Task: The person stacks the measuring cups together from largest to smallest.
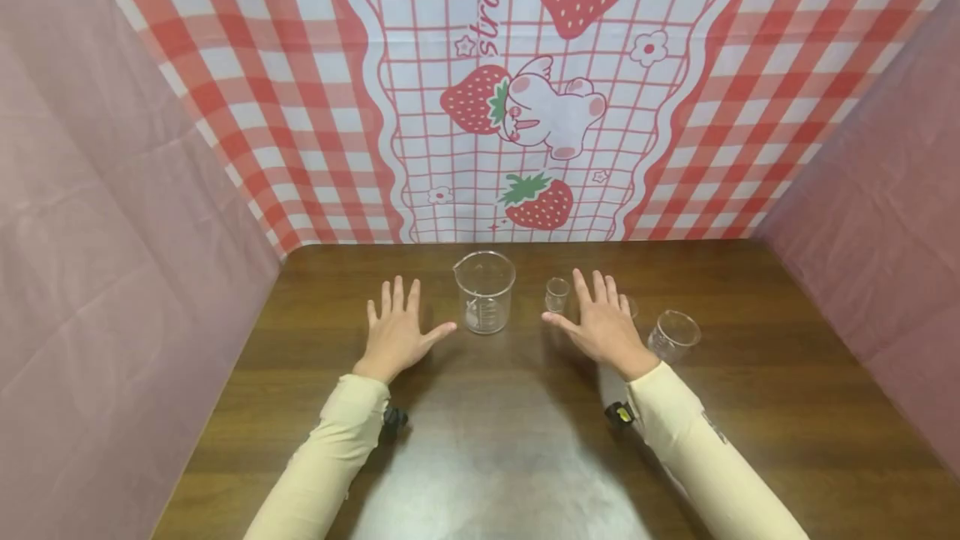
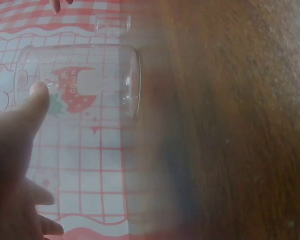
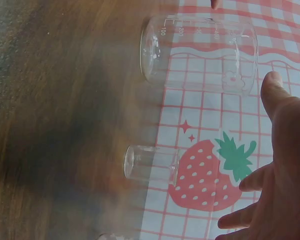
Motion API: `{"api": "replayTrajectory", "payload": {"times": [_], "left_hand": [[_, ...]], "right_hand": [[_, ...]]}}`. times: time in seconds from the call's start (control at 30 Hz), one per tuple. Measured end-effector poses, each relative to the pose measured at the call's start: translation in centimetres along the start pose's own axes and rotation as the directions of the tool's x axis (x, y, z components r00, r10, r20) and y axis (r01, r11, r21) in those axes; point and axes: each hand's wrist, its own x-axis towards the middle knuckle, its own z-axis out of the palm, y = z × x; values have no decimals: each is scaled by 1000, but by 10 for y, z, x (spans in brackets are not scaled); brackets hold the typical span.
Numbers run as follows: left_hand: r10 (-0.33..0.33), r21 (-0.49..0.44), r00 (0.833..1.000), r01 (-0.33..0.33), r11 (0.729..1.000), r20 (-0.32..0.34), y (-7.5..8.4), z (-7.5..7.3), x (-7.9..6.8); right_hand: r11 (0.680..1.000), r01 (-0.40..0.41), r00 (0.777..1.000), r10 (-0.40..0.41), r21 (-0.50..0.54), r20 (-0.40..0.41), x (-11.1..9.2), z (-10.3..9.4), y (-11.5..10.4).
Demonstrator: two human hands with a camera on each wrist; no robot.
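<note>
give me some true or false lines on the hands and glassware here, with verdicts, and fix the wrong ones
1. In the head view, the large beaker shows between the left hand and the right hand. True.
2. The left hand grips the large beaker. False: its fingers are spread and it holds nothing.
3. In the head view, the small glass shows between the large beaker and the right hand. True.
4. The large beaker is full of red liquid. False: it looks empty, and the patterned cloth shows through it in the wrist views.
5. The rightmost beaker stands upright on the table. True.
</note>
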Motion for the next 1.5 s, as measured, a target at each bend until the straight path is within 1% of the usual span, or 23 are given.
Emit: {"api": "replayTrajectory", "payload": {"times": [0.27, 0.5, 0.67, 0.87, 1.0, 1.1, 1.27, 1.5], "left_hand": [[-3, -68, 1000, 3, 998, 5, 0, -1, 3], [14, -160, 1000, -12, 987, 10, 0, 1, 4], [18, -195, 1000, -20, 981, -16, -3, 3, 5], [27, -218, 999, -35, 975, -38, -3, 6, 8], [35, -226, 998, -46, 973, -53, -2, 6, 10], [38, -236, 997, -52, 970, -61, -3, 8, 9], [36, -240, 998, -48, 970, -55, -2, 9, 8], [51, -253, 996, -69, 965, -75, -1, 8, 12]], "right_hand": [[999, 37, 999, -37, 21, -14, 5, -1, -3], [995, 84, 996, -82, 49, -36, 9, 0, -6], [988, 126, 990, -120, 85, -70, 12, 5, -10], [982, 148, 986, -138, 116, -90, 16, 7, -16], [975, 164, 983, -149, 153, -105, 19, 7, -19], [968, 173, 982, -155, 181, -107, 19, 11, -22], [960, 177, 983, -162, 217, -84, 19, 16, -24], [950, 186, 982, -175, 251, -66, 25, 16, -27]]}}
